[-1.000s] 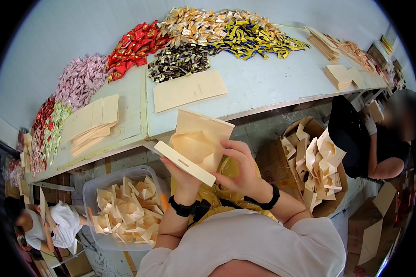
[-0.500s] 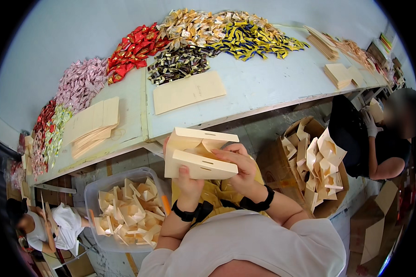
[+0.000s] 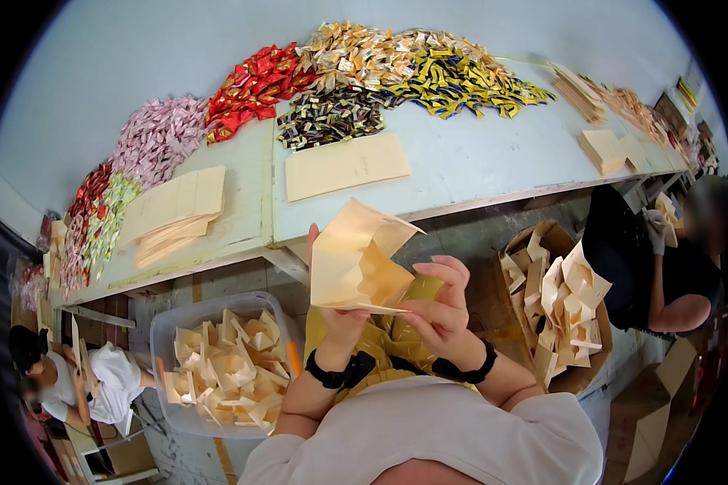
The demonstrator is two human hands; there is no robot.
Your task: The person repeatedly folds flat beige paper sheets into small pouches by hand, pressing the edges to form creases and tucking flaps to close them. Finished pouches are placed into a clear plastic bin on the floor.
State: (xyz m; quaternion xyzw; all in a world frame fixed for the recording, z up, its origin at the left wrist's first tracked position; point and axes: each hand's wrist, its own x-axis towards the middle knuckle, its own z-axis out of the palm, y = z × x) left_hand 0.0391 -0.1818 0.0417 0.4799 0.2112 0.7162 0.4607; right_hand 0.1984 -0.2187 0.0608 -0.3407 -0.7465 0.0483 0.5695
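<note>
A cream paper box (image 3: 337,271), partly unfolded and gaping at the top, is held up in front of my body. My left hand (image 3: 341,330) grips its left side and underside, with one fingertip showing above the left edge and the other fingers hidden behind. At the box's lower right edge, the thumb and a finger of my right hand (image 3: 443,314) pinch the panel, while the remaining fingers are raised and curled apart from it. Inside the box a wavy-edged inner flap shows.
A clear plastic bin (image 3: 279,303) of folded boxes stands lower left; a carton (image 3: 598,368) of more stands right. On the table (image 3: 477,149) lie flat cream sheets (image 3: 348,166) and heaps of wrapped sweets (image 3: 259,85). Co-workers sit at left (image 3: 61,380) and right (image 3: 663,267).
The box has opened wider, its two slotted panels spread apart and tilted. My right hand has shifted from its inside to the lower right edge. The view has moved slightly.
</note>
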